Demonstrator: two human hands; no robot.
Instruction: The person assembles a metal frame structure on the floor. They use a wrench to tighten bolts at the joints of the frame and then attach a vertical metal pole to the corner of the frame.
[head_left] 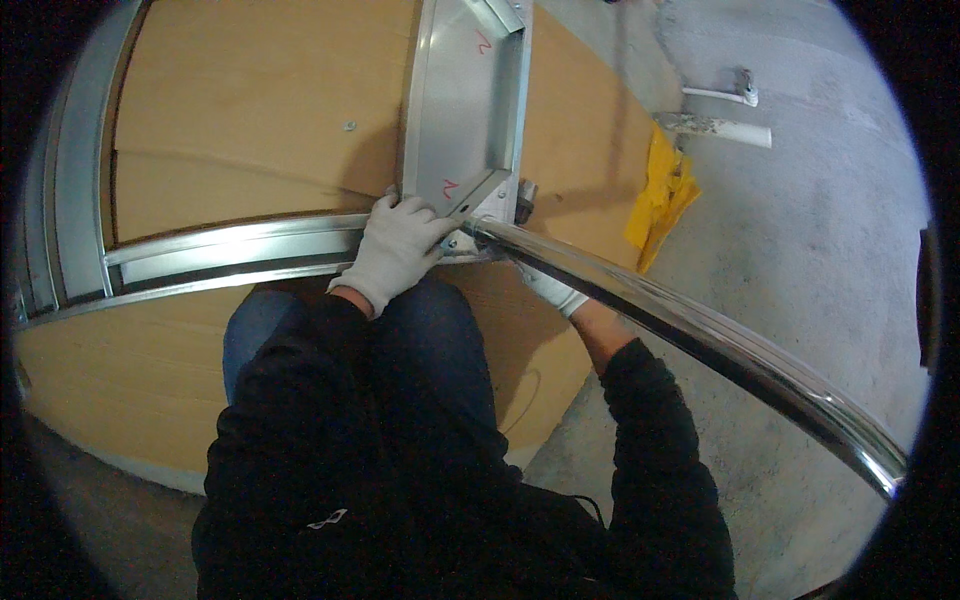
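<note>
My left hand (400, 248), in a white work glove, grips the metal frame (240, 250) at its near corner, fingers curled over the edge. Close to its fingertips, a short diagonal brace (478, 195) crosses that corner. From the same corner a polished chrome tube (690, 320) runs out toward the lower right. My right hand (550, 288), also gloved, reaches in beneath the tube at the corner; its fingers are hidden there. A dark fitting (526, 202) sticks out beside the corner plate.
Under the frame lies brown cardboard (260, 100), with a small metal piece (350, 126) on it. Yellow plastic (660, 195) hangs at the cardboard's right edge. White pipe stubs (725, 130) project at the upper right, by the grey concrete (820, 220).
</note>
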